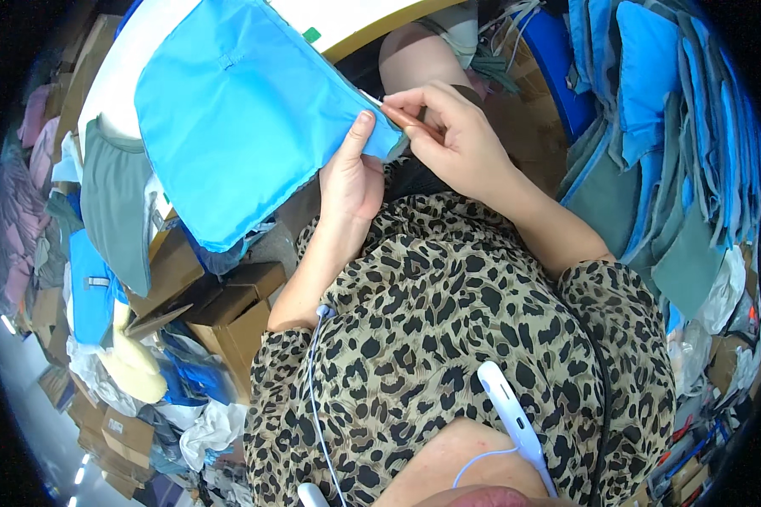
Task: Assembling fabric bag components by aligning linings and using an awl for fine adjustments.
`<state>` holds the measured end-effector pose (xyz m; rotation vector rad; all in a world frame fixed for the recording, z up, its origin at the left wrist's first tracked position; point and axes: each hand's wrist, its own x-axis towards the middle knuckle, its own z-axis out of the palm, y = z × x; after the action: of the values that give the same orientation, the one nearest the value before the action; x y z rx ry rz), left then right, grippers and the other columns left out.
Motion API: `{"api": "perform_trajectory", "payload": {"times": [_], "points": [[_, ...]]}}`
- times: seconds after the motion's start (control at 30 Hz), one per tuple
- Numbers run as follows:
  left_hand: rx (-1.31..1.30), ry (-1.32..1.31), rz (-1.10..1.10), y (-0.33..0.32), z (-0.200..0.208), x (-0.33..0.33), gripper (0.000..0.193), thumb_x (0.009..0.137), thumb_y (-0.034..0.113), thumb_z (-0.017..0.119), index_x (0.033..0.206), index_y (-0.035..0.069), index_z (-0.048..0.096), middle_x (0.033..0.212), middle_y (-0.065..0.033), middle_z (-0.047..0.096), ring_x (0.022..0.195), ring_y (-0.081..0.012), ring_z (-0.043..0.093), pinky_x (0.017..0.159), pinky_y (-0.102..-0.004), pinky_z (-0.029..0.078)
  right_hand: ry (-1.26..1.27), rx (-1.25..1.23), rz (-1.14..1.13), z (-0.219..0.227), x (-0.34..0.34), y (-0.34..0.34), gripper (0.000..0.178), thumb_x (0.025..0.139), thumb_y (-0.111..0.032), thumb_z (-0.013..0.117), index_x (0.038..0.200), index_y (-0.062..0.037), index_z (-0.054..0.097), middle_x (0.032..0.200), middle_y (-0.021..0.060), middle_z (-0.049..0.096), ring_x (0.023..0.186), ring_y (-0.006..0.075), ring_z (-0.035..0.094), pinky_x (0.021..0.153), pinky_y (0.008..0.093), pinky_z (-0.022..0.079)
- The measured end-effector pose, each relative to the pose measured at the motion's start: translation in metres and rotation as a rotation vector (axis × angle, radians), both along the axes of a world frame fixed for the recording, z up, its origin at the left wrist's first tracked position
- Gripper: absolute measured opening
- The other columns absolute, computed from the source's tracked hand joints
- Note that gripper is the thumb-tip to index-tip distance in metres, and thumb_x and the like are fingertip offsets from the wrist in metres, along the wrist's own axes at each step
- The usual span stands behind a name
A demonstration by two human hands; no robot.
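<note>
A bright blue fabric panel (237, 118) with rounded corners spreads over the white table in front of me. My left hand (353, 176) grips the panel by its near right corner, thumb on top and the fingers hidden beneath. In my right hand (457, 135) is a slim tool with a reddish-brown handle (414, 123), pinched between thumb and fingers. Its thin pale tip points at the panel's right edge, close to my left thumb. I cannot make out what kind of tool it is, nor whether the tip touches the cloth.
The white table (347, 19) has a yellow edge and a small green piece (312, 35) on it. A grey-green fabric piece (118, 198) hangs over its left side. Cardboard boxes (232, 325) stand at lower left. Many blue and grey-green panels (651, 110) hang at right.
</note>
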<state>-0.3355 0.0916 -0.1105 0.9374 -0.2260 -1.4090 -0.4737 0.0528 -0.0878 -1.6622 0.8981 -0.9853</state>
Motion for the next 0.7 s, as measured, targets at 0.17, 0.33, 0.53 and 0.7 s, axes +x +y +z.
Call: {"api": "perform_trajectory", "payload": {"times": [0.17,0.33,0.53,0.7], "points": [[0.015,0.010,-0.017,0.000,0.000,0.003,0.039,0.081,0.014,0.068,0.114,0.006,0.048,0.106,-0.0053,0.057,0.102,-0.0163,0.054,0.092,-0.0337,0.042,-0.010,0.055,0.034,-0.002,0.001,-0.003,0.023,0.076,-0.001,0.056,0.099,0.0012,0.058,0.083,0.0083,0.056,0.066,0.0147,0.057,0.060,0.0252,0.046],[0.038,0.030,0.033,-0.001,-0.011,0.006,0.038,0.081,0.015,0.068,0.113,0.006,0.049,0.106,-0.0043,0.057,0.101,-0.0157,0.053,0.091,-0.0322,0.042,0.093,0.067,0.084,0.007,-0.008,0.005,0.023,0.076,-0.002,0.056,0.099,0.0011,0.058,0.081,0.0080,0.055,0.063,0.0147,0.055,0.058,0.0256,0.045],[-0.001,-0.034,-0.051,-0.001,-0.002,0.003,0.037,0.081,0.015,0.068,0.111,0.005,0.050,0.104,-0.0061,0.058,0.099,-0.0160,0.055,0.090,-0.0332,0.043,0.009,0.027,0.050,-0.004,0.006,-0.003,0.023,0.077,-0.002,0.055,0.100,0.0010,0.057,0.084,0.0093,0.053,0.066,0.0151,0.055,0.059,0.0261,0.045],[0.005,-0.056,-0.065,-0.001,0.001,0.003,0.030,0.082,0.012,0.065,0.109,0.006,0.052,0.102,-0.0046,0.059,0.096,-0.0158,0.056,0.089,-0.0319,0.043,-0.061,0.061,0.030,-0.014,0.011,0.002,0.023,0.078,0.000,0.054,0.101,0.0011,0.056,0.086,0.0092,0.052,0.069,0.0151,0.055,0.061,0.0263,0.046]]}}
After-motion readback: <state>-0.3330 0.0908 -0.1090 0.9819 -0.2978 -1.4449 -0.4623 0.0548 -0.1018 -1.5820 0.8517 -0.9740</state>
